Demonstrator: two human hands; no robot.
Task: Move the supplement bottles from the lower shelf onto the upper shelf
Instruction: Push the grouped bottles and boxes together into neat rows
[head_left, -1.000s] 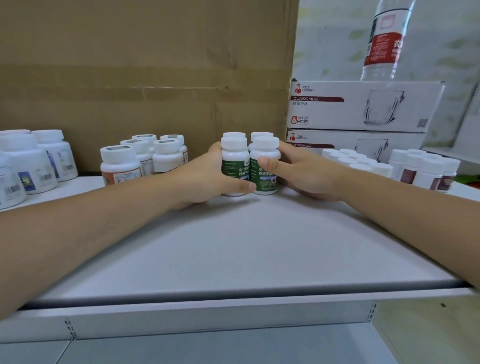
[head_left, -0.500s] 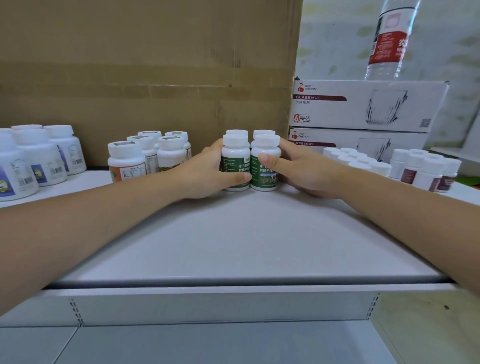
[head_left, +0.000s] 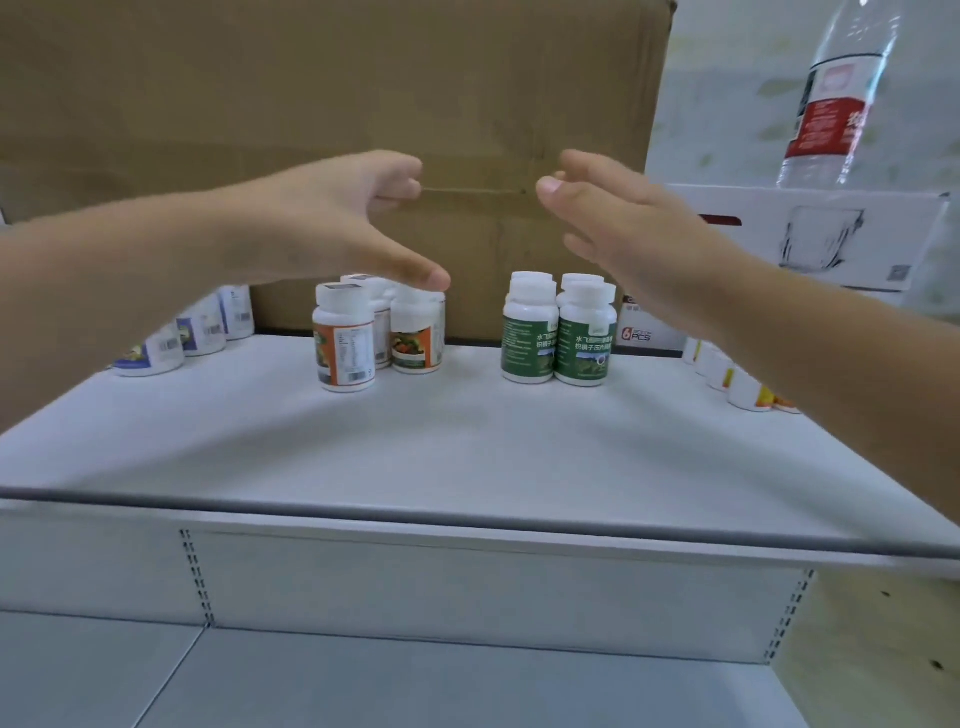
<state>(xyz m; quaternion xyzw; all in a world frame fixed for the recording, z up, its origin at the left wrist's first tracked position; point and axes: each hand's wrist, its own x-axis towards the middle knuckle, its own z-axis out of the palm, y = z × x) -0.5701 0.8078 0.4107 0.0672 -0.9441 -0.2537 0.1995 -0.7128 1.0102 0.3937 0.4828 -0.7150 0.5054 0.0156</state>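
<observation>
Several white-capped bottles with green labels (head_left: 558, 332) stand together at the back of the upper shelf (head_left: 467, 447). My left hand (head_left: 343, 223) hovers above and to their left, its fingers loosely curled and its thumb pointing down, holding nothing. My right hand (head_left: 623, 234) hovers above and to their right with relaxed fingers, also holding nothing. Neither hand touches a bottle. A strip of the lower shelf (head_left: 415, 680) shows at the bottom with no bottle in view on it.
Orange-labelled bottles (head_left: 379, 332) stand left of the green ones, blue-labelled bottles (head_left: 182, 338) further left, and more white bottles (head_left: 737, 374) at the right. A large cardboard box (head_left: 332, 104) fills the back. White glass-mug boxes (head_left: 810, 239) carry a water bottle (head_left: 836, 98).
Both hands have let go of the green-labelled bottles and risen above them, spreading apart. The bottles stay standing on the upper shelf. The camera has tilted down.
</observation>
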